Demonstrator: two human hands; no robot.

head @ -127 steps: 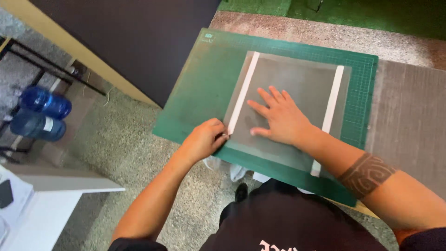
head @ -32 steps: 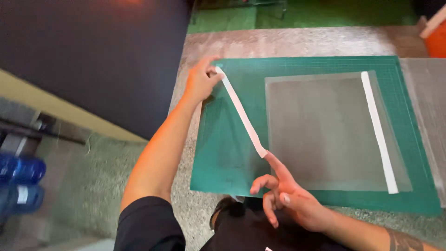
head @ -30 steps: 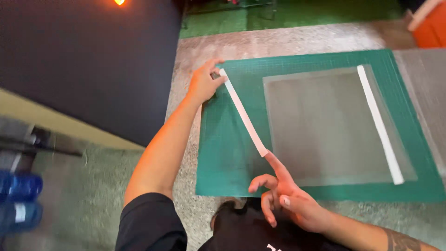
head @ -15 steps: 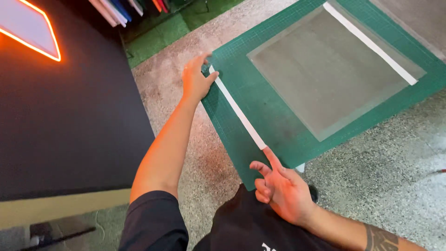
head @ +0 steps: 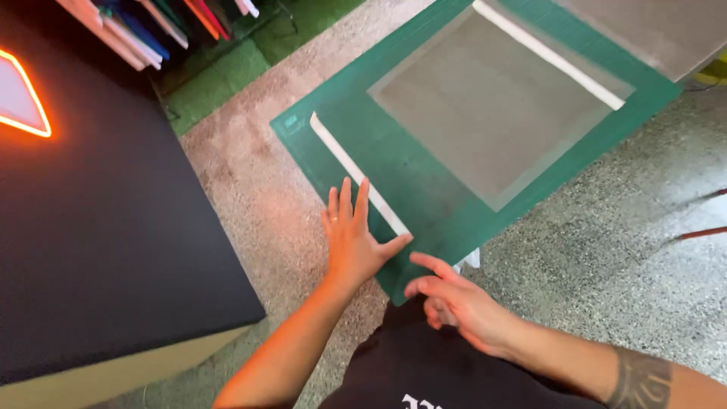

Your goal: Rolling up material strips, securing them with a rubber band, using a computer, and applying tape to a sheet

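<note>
Tape (head: 356, 176), a long white strip, lies flat along the left margin of the green mat (head: 424, 182), running from the mat's far left corner down toward its near corner. Left hand (head: 354, 236) rests palm down at the mat's edge beside the strip, fingers spread and straight, the thumb stretched out to touch the tape's near end; it grips nothing. Right hand (head: 454, 297) hovers just off the mat's near corner, close to that same end, with the forefinger pointing out and the other fingers loosely curled, holding nothing. A grey sheet (head: 492, 106) lies on the middle of the mat, apart from the strip, and a second white strip (head: 549, 54) runs along the sheet's far right edge. Under the mat is a speckled stone floor (head: 606, 250). To the left stands a black board (head: 98, 227) with a pale edge, bearing a glowing orange outline (head: 26, 98) at its upper left. Beyond it, a row of coloured sheets (head: 166, 19) stands over green turf (head: 219, 83).
</note>
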